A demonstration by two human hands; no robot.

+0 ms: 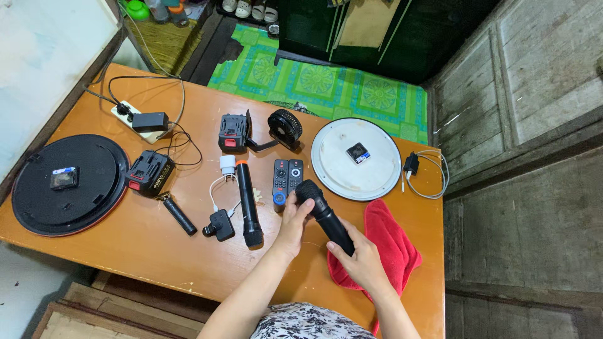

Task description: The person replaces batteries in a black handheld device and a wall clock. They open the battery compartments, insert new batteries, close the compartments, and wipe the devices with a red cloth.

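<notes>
Over the orange table (157, 251), the left hand (294, 220) clasps the black flashlight's (325, 216) head, the right hand (359, 262) its tail above the red cloth (396, 242); steady, even grip seems best.

On the table (157, 251): flashlight (248, 204) left of two remotes (287, 177), round lid (356, 159) right of them, cloth (389, 245) nearer, below lid.
</notes>
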